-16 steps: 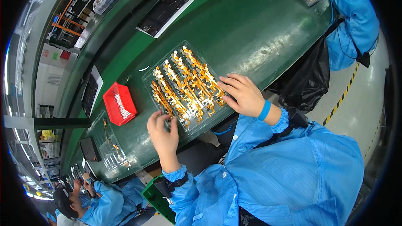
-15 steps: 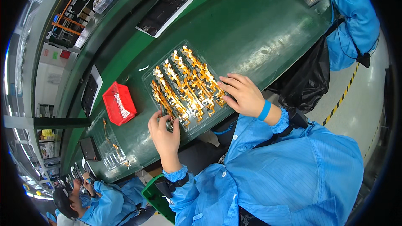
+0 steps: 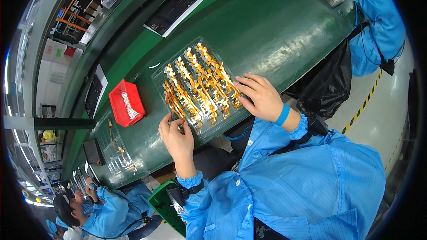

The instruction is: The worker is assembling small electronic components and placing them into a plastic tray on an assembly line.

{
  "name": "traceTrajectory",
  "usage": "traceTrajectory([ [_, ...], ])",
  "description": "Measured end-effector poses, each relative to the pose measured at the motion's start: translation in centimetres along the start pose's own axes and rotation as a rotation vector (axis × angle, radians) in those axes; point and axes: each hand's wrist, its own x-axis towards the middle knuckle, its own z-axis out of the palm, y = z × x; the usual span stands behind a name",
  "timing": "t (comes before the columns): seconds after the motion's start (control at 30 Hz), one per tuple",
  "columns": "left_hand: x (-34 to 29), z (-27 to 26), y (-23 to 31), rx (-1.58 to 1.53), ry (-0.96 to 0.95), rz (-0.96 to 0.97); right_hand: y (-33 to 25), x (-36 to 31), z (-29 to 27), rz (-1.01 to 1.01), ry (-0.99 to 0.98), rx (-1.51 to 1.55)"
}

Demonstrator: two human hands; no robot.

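A clear plastic tray (image 3: 221, 126) on the green bench holds several slanted rows of orange flexible circuits (image 3: 202, 91) with white and silver parts. At the near end of the leftmost row is my left hand (image 3: 177, 140), its fingers curled in a pinch at the end of a flexible circuit; the fingertips partly hide that end. My right hand (image 3: 263, 99), wearing a blue wristband (image 3: 282, 116), lies at the tray's right edge. Its fingers are stretched and apart, the tips by the rightmost row, with nothing held.
Left of the tray stands a red bin (image 3: 126, 102) with white pieces in it. Another clear tray (image 3: 113, 144) with a few orange circuits is farther left. Dark panels (image 3: 178, 9) lie on white sheets behind. Co-workers in blue (image 3: 381, 29) sit at both ends; a green bin (image 3: 162, 204) stands below.
The view has shifted slightly. My left fingers have stayed at the near end of the leftmost row, and my right hand has kept its place at the tray's right edge.
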Motion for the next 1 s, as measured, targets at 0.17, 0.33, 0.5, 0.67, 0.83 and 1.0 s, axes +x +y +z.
traceTrajectory([
  [0.17, 0.6, 0.0, -0.4, -0.034, 0.072, -0.024, 0.0, 0.0, 0.1, 0.006, -0.003, -0.001],
  [0.33, 1.8, -1.3, 0.3, -0.416, 0.005, -0.490, 0.2, 0.1, -0.1, 0.047, -0.015, 0.101],
  [0.5, 2.5, -1.2, -2.5, -0.965, 0.002, -0.527, -3.1, 0.5, -2.2, 0.147, 0.190, 0.271],
  [0.67, 2.9, -3.6, -1.5, -1.157, 0.057, -0.615, -9.8, 0.6, -0.5, 0.379, -0.322, 1.583],
  [0.83, 0.2, -6.5, -1.7, -1.466, 0.264, -0.453, -14.3, 3.5, 5.5, 0.681, -0.742, 2.107],
  [1.0, -3.2, -8.5, -1.7, -1.456, 0.314, -0.438, -16.3, 6.8, 7.6, 0.831, -0.747, 2.408],
])
